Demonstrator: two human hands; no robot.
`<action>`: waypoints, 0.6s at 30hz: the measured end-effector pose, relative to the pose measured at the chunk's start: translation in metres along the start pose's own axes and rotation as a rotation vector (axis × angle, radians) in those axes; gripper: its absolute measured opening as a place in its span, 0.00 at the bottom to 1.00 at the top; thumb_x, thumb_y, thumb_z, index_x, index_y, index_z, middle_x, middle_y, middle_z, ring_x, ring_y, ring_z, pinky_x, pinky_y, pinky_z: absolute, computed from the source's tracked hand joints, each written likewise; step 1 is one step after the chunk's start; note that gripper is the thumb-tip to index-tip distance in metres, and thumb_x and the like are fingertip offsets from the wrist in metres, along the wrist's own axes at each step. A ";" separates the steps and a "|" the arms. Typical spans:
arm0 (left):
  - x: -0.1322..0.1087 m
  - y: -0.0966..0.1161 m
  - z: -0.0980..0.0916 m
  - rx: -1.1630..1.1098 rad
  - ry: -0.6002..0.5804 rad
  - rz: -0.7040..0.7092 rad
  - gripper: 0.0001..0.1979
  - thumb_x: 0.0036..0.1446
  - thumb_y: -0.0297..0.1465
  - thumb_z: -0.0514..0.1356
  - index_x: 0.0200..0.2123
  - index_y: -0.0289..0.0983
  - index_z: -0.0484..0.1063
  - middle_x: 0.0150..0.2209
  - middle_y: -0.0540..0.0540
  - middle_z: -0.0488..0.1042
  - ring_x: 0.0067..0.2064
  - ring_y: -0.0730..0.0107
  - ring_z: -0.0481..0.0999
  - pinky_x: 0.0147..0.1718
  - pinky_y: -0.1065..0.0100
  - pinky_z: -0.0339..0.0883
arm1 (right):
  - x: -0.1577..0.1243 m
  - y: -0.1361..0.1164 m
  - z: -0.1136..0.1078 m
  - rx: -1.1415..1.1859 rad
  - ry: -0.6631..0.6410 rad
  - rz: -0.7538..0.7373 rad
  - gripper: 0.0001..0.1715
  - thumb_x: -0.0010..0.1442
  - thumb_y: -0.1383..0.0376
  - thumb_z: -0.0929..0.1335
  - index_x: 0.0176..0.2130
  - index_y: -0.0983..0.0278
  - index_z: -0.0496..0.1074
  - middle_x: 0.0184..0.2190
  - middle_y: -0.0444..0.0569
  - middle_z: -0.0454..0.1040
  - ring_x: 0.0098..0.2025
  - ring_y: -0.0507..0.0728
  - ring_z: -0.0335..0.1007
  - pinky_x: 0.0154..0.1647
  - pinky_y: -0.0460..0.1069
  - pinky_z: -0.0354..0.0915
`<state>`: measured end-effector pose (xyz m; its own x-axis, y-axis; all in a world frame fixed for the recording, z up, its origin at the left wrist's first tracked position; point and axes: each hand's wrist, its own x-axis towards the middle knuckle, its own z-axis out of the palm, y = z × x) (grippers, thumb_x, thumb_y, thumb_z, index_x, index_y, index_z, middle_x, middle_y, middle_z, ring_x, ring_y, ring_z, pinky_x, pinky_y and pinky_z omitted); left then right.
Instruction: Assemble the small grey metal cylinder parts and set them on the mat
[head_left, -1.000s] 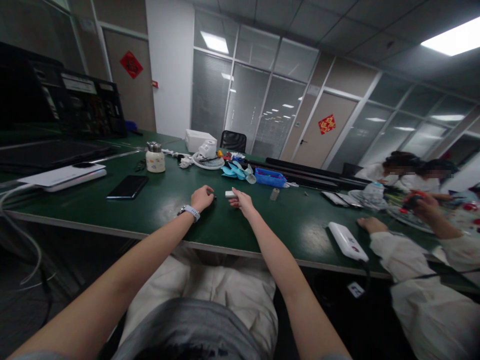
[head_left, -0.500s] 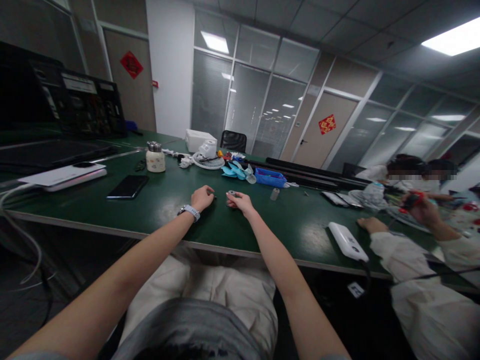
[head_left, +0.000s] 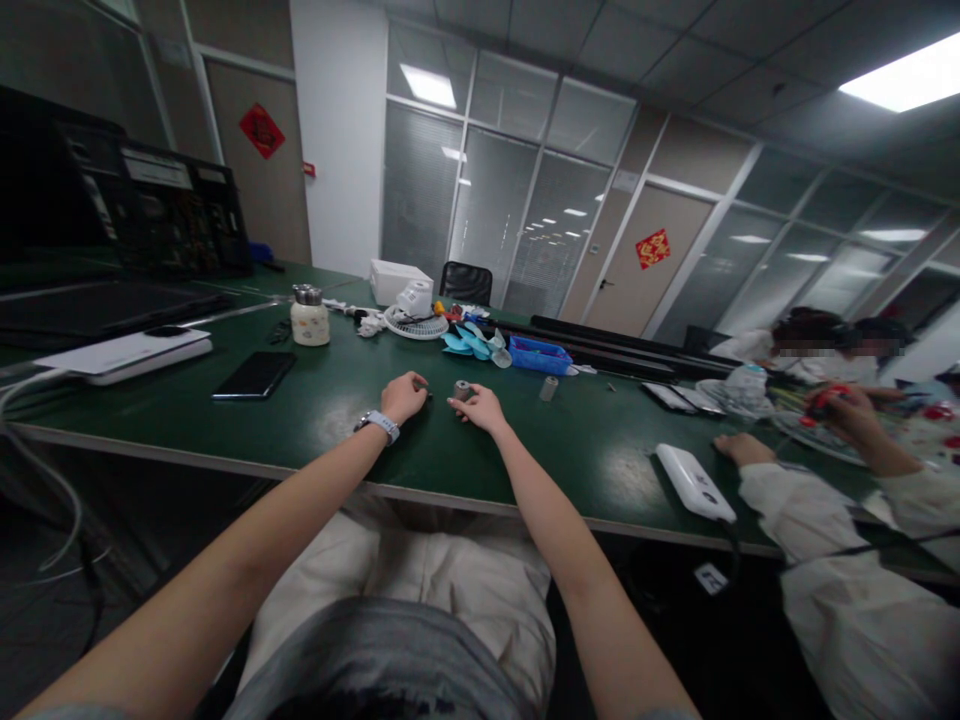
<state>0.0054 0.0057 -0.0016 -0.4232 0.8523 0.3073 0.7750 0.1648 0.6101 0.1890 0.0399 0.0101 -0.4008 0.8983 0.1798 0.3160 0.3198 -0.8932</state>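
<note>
Both my arms reach out over the green table [head_left: 225, 410]. My right hand [head_left: 480, 408] pinches a small grey cylinder [head_left: 463, 389], held upright just above the tabletop. My left hand [head_left: 403, 396], with a watch on the wrist, rests on the table a little to the left, fingers curled round a small dark thing I cannot make out. A second small grey cylinder [head_left: 548, 388] stands on the table to the right of my right hand.
A black phone [head_left: 254, 375] and a white flat device [head_left: 124, 353] lie at the left. A white bottle [head_left: 310, 316], a fan grille [head_left: 410, 322], blue fan blades [head_left: 472, 342] and a blue tray [head_left: 540, 355] sit further back. A white power strip [head_left: 691, 482] lies at the right, beside a co-worker's hand [head_left: 739, 448].
The small piece in my right hand has turned from lying sideways, whitish, to standing upright as a grey cylinder. My right hand shifted slightly left. My left hand has not moved.
</note>
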 end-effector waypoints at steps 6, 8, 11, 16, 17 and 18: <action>0.000 -0.001 0.001 0.007 0.001 0.019 0.12 0.52 0.32 0.57 0.41 0.42 0.74 0.38 0.48 0.79 0.40 0.62 0.77 0.39 0.67 0.68 | 0.002 0.006 -0.006 -0.298 0.084 -0.033 0.28 0.46 0.50 0.75 0.42 0.64 0.73 0.21 0.42 0.74 0.22 0.51 0.69 0.24 0.43 0.62; 0.000 -0.001 0.002 0.006 -0.001 0.016 0.12 0.52 0.32 0.57 0.41 0.42 0.74 0.38 0.48 0.79 0.40 0.63 0.77 0.39 0.68 0.68 | 0.002 0.006 -0.007 -0.371 0.146 -0.023 0.30 0.43 0.47 0.74 0.39 0.63 0.73 0.25 0.44 0.74 0.27 0.52 0.71 0.29 0.44 0.64; 0.000 -0.001 0.001 0.000 -0.003 0.014 0.12 0.52 0.32 0.57 0.41 0.42 0.74 0.38 0.48 0.79 0.40 0.63 0.77 0.39 0.68 0.68 | 0.000 0.005 -0.008 -0.411 0.195 -0.023 0.32 0.39 0.44 0.75 0.39 0.62 0.72 0.29 0.45 0.74 0.31 0.53 0.71 0.34 0.46 0.65; 0.000 -0.001 0.001 -0.001 -0.006 0.010 0.12 0.52 0.32 0.58 0.41 0.42 0.75 0.37 0.48 0.79 0.40 0.63 0.77 0.39 0.68 0.68 | 0.000 0.004 -0.007 -0.306 0.167 -0.126 0.34 0.39 0.52 0.77 0.45 0.62 0.71 0.38 0.47 0.74 0.39 0.54 0.70 0.43 0.48 0.66; 0.000 -0.001 0.001 -0.001 -0.007 0.010 0.12 0.52 0.32 0.58 0.41 0.42 0.75 0.37 0.48 0.79 0.40 0.63 0.77 0.39 0.68 0.68 | 0.001 0.005 -0.007 -0.283 0.148 -0.140 0.33 0.40 0.55 0.77 0.45 0.62 0.72 0.39 0.47 0.74 0.40 0.54 0.70 0.44 0.49 0.66; 0.000 -0.001 0.001 0.000 -0.010 0.011 0.12 0.52 0.32 0.58 0.41 0.42 0.75 0.37 0.48 0.79 0.40 0.63 0.77 0.39 0.68 0.68 | 0.003 0.005 -0.006 -0.257 0.124 -0.139 0.31 0.41 0.58 0.77 0.45 0.62 0.72 0.39 0.46 0.74 0.41 0.54 0.70 0.45 0.49 0.66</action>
<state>0.0051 0.0061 -0.0025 -0.4098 0.8589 0.3071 0.7797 0.1552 0.6066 0.1950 0.0460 0.0084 -0.3526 0.8653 0.3564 0.4788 0.4940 -0.7257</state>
